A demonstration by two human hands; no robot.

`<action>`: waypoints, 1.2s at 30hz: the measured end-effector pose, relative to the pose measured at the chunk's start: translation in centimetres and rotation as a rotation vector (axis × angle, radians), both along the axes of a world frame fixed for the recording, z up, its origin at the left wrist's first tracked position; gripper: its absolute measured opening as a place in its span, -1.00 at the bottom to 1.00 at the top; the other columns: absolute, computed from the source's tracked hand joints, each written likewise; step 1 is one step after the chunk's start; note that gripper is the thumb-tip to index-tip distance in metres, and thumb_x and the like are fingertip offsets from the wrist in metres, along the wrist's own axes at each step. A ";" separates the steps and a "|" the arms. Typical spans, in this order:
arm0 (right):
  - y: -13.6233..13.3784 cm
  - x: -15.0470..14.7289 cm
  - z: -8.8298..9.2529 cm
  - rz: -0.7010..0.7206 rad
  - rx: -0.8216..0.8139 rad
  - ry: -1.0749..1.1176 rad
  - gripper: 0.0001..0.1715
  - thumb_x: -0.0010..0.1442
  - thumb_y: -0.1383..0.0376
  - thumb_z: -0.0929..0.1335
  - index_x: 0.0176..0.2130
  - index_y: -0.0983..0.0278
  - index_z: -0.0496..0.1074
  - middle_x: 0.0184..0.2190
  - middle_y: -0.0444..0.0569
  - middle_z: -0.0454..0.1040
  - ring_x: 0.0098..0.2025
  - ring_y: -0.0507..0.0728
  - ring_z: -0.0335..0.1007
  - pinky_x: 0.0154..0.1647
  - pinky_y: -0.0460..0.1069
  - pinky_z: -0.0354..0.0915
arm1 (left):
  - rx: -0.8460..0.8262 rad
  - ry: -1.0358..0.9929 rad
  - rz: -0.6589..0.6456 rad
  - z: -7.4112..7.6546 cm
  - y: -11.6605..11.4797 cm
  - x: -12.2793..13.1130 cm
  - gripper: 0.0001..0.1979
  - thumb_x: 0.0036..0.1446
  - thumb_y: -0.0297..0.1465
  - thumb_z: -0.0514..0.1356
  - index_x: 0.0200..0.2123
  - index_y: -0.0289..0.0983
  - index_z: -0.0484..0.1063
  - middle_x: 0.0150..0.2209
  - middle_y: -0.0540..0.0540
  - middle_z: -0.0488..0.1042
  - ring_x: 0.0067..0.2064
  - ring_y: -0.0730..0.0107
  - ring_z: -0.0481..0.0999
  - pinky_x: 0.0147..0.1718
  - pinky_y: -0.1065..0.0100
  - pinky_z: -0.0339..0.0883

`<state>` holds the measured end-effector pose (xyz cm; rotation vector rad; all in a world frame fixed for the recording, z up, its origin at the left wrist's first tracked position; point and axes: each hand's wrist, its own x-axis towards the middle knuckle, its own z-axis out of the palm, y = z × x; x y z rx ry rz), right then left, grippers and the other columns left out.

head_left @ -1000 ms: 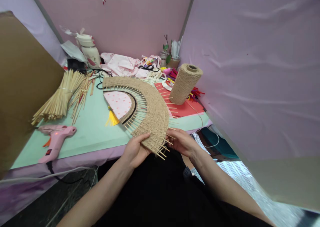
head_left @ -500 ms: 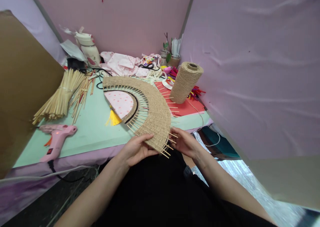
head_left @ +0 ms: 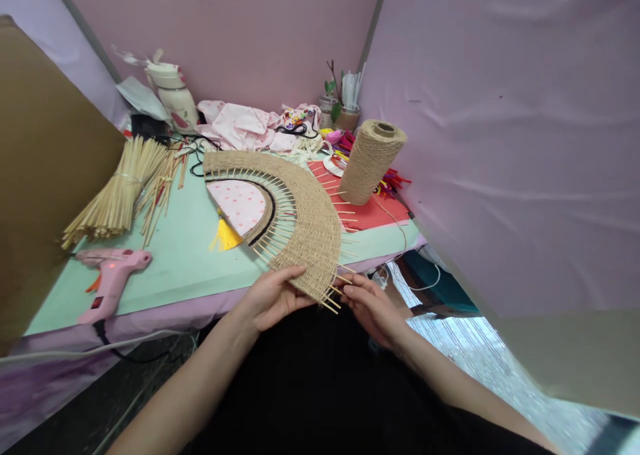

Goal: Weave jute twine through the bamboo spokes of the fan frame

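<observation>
A half-round woven fan [head_left: 315, 221] of tan twine on thin sticks lies partly over the table's front edge. Its centre is a pink dotted half-disc [head_left: 239, 205], with a yellow tassel [head_left: 227, 235] hanging at its side. My left hand [head_left: 277, 298] grips the fan's near lower end, thumb on top and fingers beneath. At the bare stick ends along the outer rim, my right hand [head_left: 370, 305] is closed in a pinch, thumb against fingers; what lies between them is too small to make out. Behind the fan stands a tilted spool of twine [head_left: 373, 165], a strand trailing from it.
A pink glue gun [head_left: 113, 275] with a cord rests at the table's left. Beyond it lie a bundle of sticks [head_left: 120, 191] and loose sticks. A bottle [head_left: 173, 98], pink cloth [head_left: 240, 125], red sheets [head_left: 380, 216] and small potted plants [head_left: 327, 108] stand farther back. Cardboard rises at left.
My right hand has shifted slightly down along the stick ends, and its thumb has come forward over the fingers. My left hand keeps its hold on the fan. The view has shifted slightly.
</observation>
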<state>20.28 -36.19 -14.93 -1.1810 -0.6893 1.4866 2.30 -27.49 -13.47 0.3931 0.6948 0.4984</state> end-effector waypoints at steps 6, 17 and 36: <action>0.3 -0.8 -0.2 -0.065 -0.058 0.048 -0.87 -0.01 0.27 0.47 -0.36 0.23 0.53 -0.31 -0.10 0.52 -0.28 0.06 0.32 -0.20 -0.04 0.16 | -0.003 -0.033 0.011 -0.4 0.0 0.0 -0.68 0.11 -0.52 0.16 -0.02 -0.39 0.41 0.00 -0.33 0.49 -0.01 0.07 0.52 -0.02 0.11 0.41; 0.6 -2.5 0.5 0.013 -0.171 0.107 -0.78 -0.02 0.18 0.45 -0.37 0.27 0.54 -0.32 -0.04 0.56 -0.29 0.08 0.35 -0.21 -0.01 0.17 | 0.000 0.022 0.040 0.1 -0.1 0.1 -0.65 0.10 -0.54 0.18 -0.01 -0.34 0.40 -0.02 -0.31 0.50 -0.02 0.08 0.52 -0.04 0.04 0.42; 0.5 0.9 5.2 0.316 0.861 -1.486 -0.87 0.27 0.33 0.30 -0.19 0.19 0.44 -0.27 -0.06 0.49 -0.17 0.11 0.27 -0.07 0.09 0.05 | 0.097 0.087 -0.005 0.7 -0.2 -0.1 -0.76 0.02 -0.54 0.26 -0.18 -0.35 0.48 -0.09 -0.25 0.54 -0.20 0.23 0.56 -0.22 0.19 0.49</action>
